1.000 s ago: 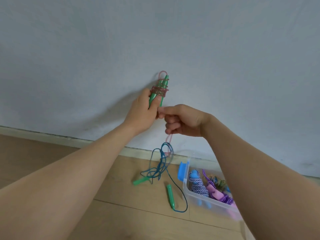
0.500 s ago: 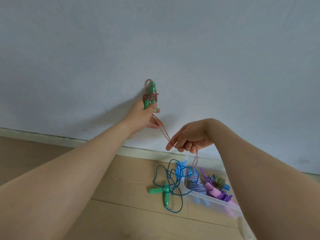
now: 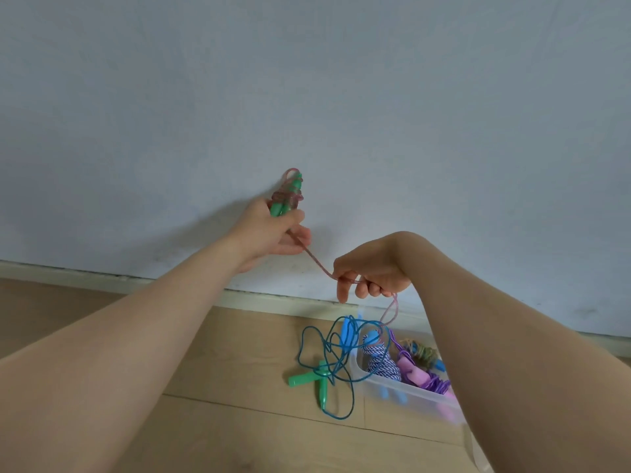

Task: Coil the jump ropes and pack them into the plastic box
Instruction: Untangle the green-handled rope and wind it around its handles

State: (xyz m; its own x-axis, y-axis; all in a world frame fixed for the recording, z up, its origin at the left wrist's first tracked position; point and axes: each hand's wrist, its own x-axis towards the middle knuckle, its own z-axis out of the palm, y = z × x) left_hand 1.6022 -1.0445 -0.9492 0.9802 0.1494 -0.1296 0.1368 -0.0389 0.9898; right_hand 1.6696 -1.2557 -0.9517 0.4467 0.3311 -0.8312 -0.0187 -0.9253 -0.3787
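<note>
Hands up in front of the pale wall (image 3: 341, 97), both busy on the pink jump rope (image 3: 317, 261). Left hand (image 3: 273, 230) grips the green handles (image 3: 282, 207) upright as a pair, fingers and thumb curled round them. Above the fist, several turns of pink cord are wound round those handles, and a small loop pokes out past the top. From under the fist the cord runs down and to the right, fairly taut, straight into the right hand (image 3: 372, 268). Right hand hangs palm down, fingers curled over the cord and holding it, forefinger pointing at the floor. Past that hand the pink cord drops in a slack curve toward the plastic box (image 3: 409, 392), and its end is lost among the things there.

Down on the wooden floor (image 3: 239, 421), the clear box sits near the skirting board (image 3: 102, 274), partly hidden by the right forearm. Inside it is a blue-and-white striped rope (image 3: 380, 363) bundled at the left end. A purple rope (image 3: 438, 384) with pink handles lies beside it, and a mixed-colour coil (image 3: 423, 353) sits at the back. Just left of the box lies the blue jump rope (image 3: 307, 339), loose and tangled, some loops reaching the box's left end. The blue rope's handles (image 3: 300, 379), green too, rest on the floor, meeting at an angle.
</note>
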